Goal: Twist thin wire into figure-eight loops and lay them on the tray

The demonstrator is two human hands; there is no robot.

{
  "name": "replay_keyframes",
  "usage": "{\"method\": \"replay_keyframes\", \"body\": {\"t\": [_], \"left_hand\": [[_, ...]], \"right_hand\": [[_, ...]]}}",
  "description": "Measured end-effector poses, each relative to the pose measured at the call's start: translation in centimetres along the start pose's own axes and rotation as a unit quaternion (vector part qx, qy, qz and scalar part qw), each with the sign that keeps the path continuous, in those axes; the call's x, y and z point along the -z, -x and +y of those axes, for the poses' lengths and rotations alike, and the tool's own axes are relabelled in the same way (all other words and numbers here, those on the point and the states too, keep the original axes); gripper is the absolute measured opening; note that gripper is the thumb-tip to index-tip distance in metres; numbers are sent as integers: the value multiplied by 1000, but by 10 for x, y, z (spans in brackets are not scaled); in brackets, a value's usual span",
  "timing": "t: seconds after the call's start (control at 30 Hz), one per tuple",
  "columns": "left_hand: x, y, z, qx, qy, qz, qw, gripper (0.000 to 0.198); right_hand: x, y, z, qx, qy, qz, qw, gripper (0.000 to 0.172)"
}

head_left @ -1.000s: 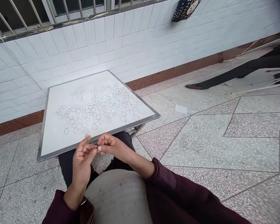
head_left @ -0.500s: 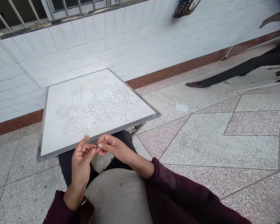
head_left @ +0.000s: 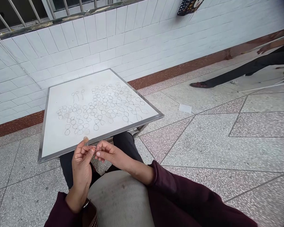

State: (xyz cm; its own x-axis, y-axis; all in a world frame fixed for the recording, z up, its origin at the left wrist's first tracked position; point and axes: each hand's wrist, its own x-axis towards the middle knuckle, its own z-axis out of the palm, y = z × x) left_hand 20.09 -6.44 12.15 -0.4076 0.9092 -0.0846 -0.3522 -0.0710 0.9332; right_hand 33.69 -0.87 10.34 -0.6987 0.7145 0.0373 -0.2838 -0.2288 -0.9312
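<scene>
My left hand (head_left: pixel 82 164) is closed in a pinch on a thin wire (head_left: pixel 88 143), which curves in a small arc above its fingertips. My right hand (head_left: pixel 110 154) meets it fingertip to fingertip, thumb and forefinger pinched on the same wire; the exact contact is too small to make out. Both hands are just in front of the near edge of a white table (head_left: pixel 56 143) with a grey metal rim. Many thin wire loops (head_left: pixel 96 127), several of them paired like figure eights, lie across the tabletop. Three loops with long tails (head_left: pixel 77 93) lie apart at the back left.
A white tiled wall (head_left: pixel 73 56) runs behind the table, below a barred window (head_left: pixel 26 12). Another person's outstretched leg (head_left: pixel 236 70) and hand (head_left: pixel 265 49) are at the right. A white paper (head_left: pixel 185 108) lies on the floor. A patterned bag (head_left: pixel 186 7) hangs on the wall.
My right hand has shifted slightly left, closer against my left fingertips, and less of the wire arc shows. The other person's hand has come down toward their leg.
</scene>
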Motion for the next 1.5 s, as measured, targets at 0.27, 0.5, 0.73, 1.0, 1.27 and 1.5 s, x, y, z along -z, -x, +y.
{"method": "replay_keyframes", "body": {"t": [0.27,0.5,0.73,1.0,1.27,1.5], "left_hand": [[-4,0,2,-40,-24,43,998,46],[0,0,1,-58,-65,54,995,47],[1,-5,-1,-60,-95,56,992,46],[0,-7,-1,-60,-93,60,992,45],[-1,-6,6,-73,-64,58,994,54],[0,-6,6,-71,-85,48,993,57]], "right_hand": [[-11,0,7,149,311,117,931,9],[-7,1,0,233,482,86,840,16],[-1,0,-3,264,576,53,772,24],[3,-1,-1,254,589,59,765,24],[5,-2,8,234,511,86,823,21],[3,-2,4,220,473,88,849,18]]}}
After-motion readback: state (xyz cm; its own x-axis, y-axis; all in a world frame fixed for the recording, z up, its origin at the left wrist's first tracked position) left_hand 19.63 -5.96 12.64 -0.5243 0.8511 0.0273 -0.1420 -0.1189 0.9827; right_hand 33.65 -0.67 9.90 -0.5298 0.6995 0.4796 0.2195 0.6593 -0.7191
